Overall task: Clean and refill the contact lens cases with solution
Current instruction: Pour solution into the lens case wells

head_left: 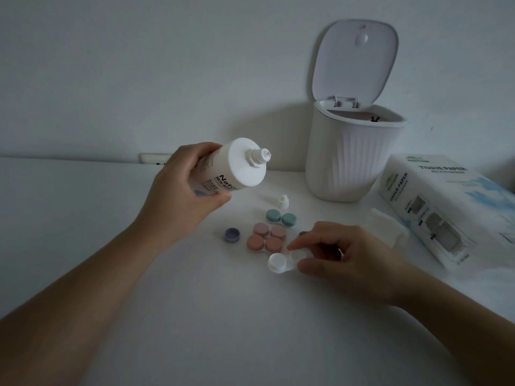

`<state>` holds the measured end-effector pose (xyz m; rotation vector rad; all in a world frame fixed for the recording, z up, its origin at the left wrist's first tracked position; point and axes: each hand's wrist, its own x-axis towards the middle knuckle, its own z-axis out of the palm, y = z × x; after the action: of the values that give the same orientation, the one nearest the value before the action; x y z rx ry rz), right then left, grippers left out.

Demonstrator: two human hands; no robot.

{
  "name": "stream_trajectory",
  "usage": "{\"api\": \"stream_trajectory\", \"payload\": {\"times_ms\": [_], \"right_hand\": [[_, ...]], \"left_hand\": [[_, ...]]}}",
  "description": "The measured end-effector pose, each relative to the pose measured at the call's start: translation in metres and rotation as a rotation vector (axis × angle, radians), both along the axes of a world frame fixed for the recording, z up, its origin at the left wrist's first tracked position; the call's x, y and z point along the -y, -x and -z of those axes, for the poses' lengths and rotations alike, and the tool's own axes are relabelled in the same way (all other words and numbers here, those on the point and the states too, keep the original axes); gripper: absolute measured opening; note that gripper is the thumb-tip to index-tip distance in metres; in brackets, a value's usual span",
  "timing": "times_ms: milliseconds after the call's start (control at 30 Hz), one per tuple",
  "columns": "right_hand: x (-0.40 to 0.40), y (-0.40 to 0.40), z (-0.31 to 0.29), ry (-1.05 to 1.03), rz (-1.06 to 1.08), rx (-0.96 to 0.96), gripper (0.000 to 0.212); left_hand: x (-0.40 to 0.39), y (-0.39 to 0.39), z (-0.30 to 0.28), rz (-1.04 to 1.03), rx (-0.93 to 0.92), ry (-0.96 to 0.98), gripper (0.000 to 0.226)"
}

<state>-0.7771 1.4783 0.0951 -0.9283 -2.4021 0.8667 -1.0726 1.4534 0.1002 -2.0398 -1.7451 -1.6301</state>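
White table (139, 274) under me, plain pale wall behind, dim light over everything. At the back right stands a ribbed white bin (352, 162), lid tipped up against the wall, and to its right lies a pack of tissue paper (446, 207) with a loose folded tissue (390, 229) just beside it. Near the middle of the table sit the closed cases: a green pair (281, 217), a pink pair (269, 231) touching an orange pair (264, 243), and a lone purple cap (232, 235) off to their left. The bottle's small white cap (280, 201) lies on its side just behind the green pair. My left hand (184, 190) is up above the table, fingers and thumb curled round the white solution bottle (237, 165), which is tilted with its bare nozzle pointing right and slightly up. My right hand (342, 260) is low on the table, thumb and forefinger pinching one end of the white lens case (278, 263); its near well stands uncovered, the other end is hidden under my fingers.
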Motion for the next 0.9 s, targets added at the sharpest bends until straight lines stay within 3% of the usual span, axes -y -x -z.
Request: {"api": "stream_trajectory", "payload": {"times_ms": [333,633,700,800,900], "right_hand": [[0.012,-0.004,0.000,-0.100,0.027,0.086,0.024],[0.016,-0.003,0.000,-0.130,0.069,0.120,0.041],[0.018,-0.007,0.001,-0.109,0.101,0.086,0.037],[0.022,-0.012,0.004,-0.123,0.159,0.049,0.013],[0.026,-0.011,0.011,-0.141,0.139,0.066,0.022]], "left_hand": [[0.004,-0.004,-0.003,0.019,0.077,0.031,0.066],[0.005,-0.004,-0.002,0.034,0.095,0.031,0.066],[0.005,-0.004,-0.002,0.030,0.094,0.032,0.067],[0.006,-0.005,-0.002,0.029,0.087,0.034,0.066],[0.006,-0.005,-0.002,0.024,0.076,0.032,0.066]]}}
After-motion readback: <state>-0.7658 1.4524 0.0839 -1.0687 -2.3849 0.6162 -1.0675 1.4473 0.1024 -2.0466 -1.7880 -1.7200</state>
